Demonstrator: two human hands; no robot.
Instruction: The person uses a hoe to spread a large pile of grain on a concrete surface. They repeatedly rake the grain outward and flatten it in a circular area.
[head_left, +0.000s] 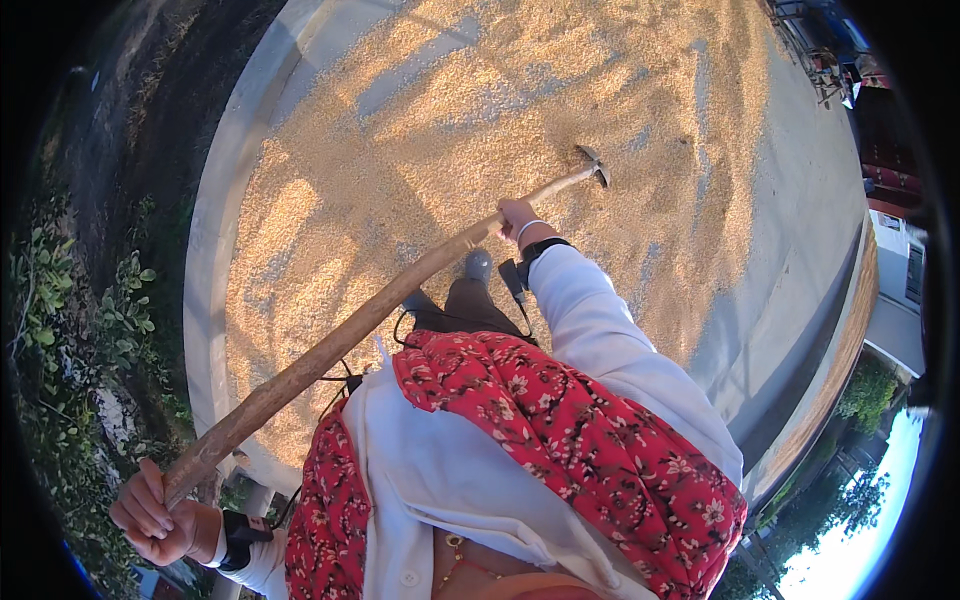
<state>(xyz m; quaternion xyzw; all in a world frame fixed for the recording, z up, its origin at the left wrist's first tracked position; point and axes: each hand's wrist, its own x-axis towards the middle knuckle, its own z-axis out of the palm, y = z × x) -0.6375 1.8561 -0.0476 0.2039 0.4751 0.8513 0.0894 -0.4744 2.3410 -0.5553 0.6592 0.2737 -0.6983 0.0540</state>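
My left hand (161, 517) is closed around the butt end of a long wooden handle (330, 345), low at the left. Farther along the same handle, my right hand (517, 217) grips it in front of my feet. The handle runs diagonally across my body. At its far end is a dark metal head (595, 165), like that of a hoe or rake; its exact shape is hard to make out. That head rests at or just above a layer of yellow grain (480, 150), which looks like maize kernels spread over concrete.
My shoe (478, 266) stands amid the kernels. A raised concrete edge (206, 262) bounds the grain on the left, with leafy plants (120, 307) beyond. Bare concrete (802, 172) lies to the right, near machinery (821, 49) and a white building (896, 247). Black cables hang near my waist.
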